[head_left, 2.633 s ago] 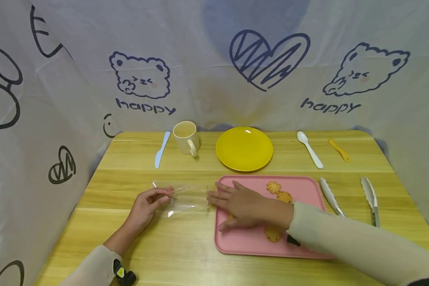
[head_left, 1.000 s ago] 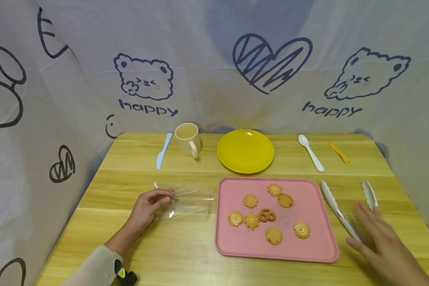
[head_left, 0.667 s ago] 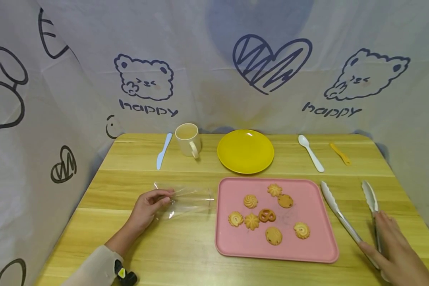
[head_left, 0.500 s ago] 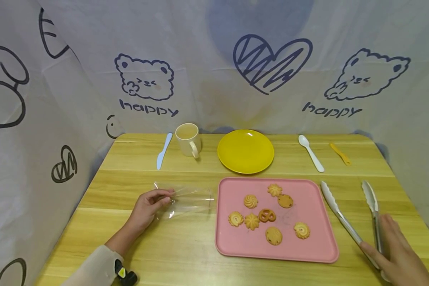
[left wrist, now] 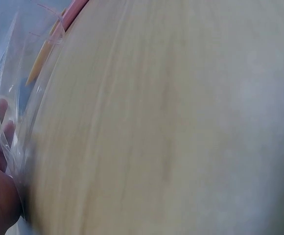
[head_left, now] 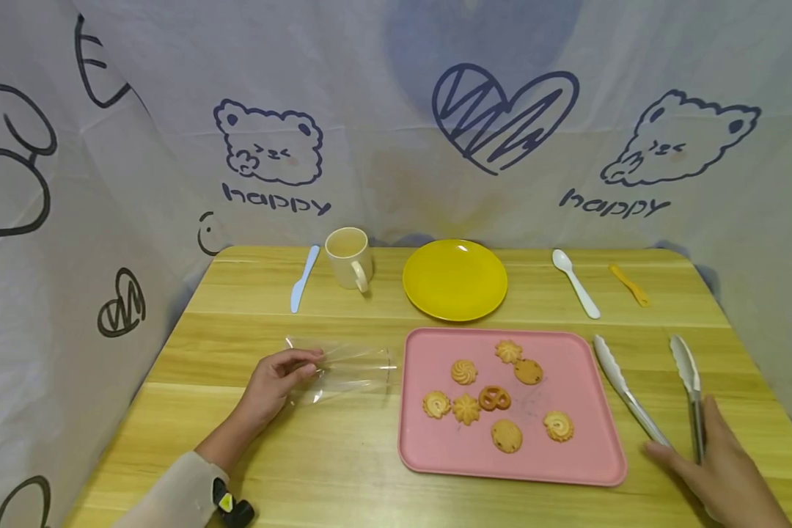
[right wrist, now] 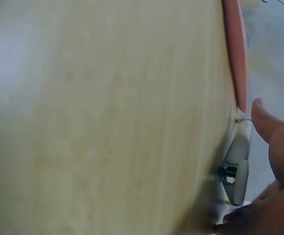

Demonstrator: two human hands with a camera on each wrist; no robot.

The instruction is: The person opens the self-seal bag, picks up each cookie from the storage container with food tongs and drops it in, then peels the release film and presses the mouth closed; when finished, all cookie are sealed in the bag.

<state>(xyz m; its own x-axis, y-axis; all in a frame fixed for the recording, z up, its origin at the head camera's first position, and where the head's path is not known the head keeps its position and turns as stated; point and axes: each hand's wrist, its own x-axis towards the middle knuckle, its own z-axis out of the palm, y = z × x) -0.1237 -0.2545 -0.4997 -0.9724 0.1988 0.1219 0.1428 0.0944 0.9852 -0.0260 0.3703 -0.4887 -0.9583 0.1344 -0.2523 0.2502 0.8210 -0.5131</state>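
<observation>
In the head view my left hand (head_left: pixel 280 378) pinches a clear plastic bag (head_left: pixel 353 370) between thumb and fingers, its far end reaching toward the pink tray (head_left: pixel 581 389). The bag (left wrist: pixel 5 63) also shows at the left edge of the left wrist view. A pair of metal tongs (head_left: pixel 633 407) lies spread right of the tray. My right hand (head_left: pixel 726 462) is around their handle end, thumb and fingers parted, the thumb standing apart from the tongs (right wrist: pixel 239 147) in the right wrist view. Several cookies (head_left: pixel 506 436) and a pretzel (head_left: pixel 495 398) lie on the tray.
Along the back stand a cream mug (head_left: pixel 348 260) and a yellow plate (head_left: pixel 455 280). A light blue knife (head_left: pixel 303 282) lies left of the mug. A white spoon (head_left: pixel 576 284) and a small orange utensil (head_left: pixel 629 285) lie at the back right. A printed cloth (head_left: pixel 396 147) hangs behind the table.
My right hand has drawn back from over the tray and the bag's end to the tongs at the right, lowering around their handle. My left hand keeps its hold on the bag.
</observation>
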